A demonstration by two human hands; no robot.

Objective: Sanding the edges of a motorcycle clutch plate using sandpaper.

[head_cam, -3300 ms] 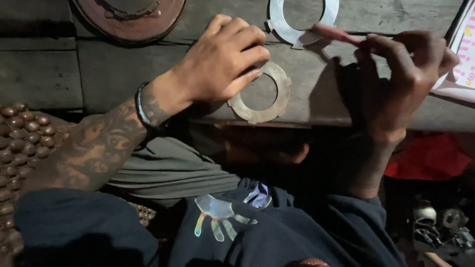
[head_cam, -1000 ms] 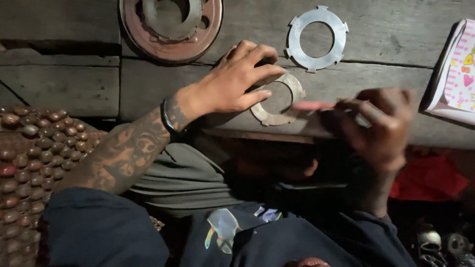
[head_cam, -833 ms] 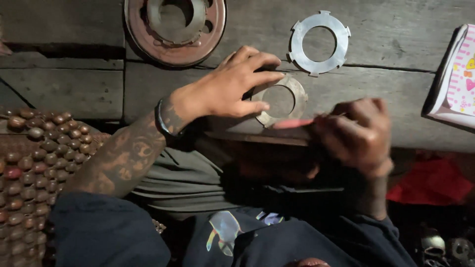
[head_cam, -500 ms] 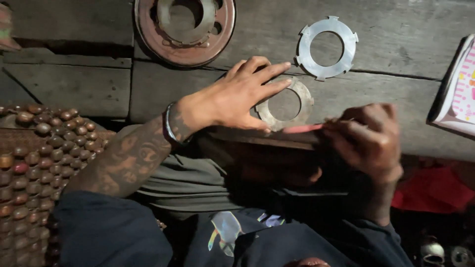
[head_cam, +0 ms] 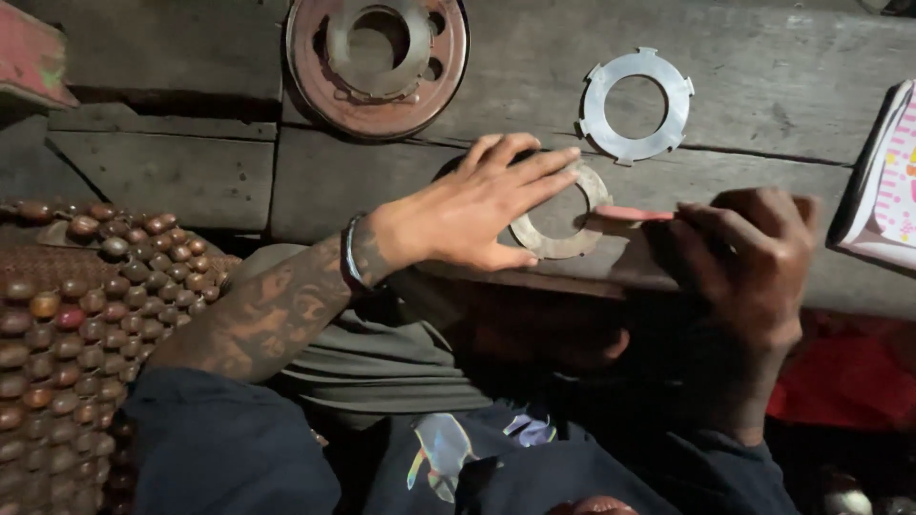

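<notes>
- Fingers of the left hand (head_cam: 472, 215) lie spread flat on a dull metal ring (head_cam: 561, 217), pinning it to the bench (head_cam: 191, 176) near its front edge.
- Right hand (head_cam: 754, 262) is closed around a pink stick (head_cam: 632, 214), its tip touching the ring's right side.
- Judging by the tip at the ring's rim, the marking or scraping looks under way; how much is done cannot be told, since the left hand covers part of the ring.
- Further back lie a notched plate (head_cam: 636, 105), untouched, and a rusty hub (head_cam: 379, 59) at the far edge.
- Booklet (head_cam: 887, 181) sits at the right edge; beaded mat (head_cam: 67, 315) at the left.
</notes>
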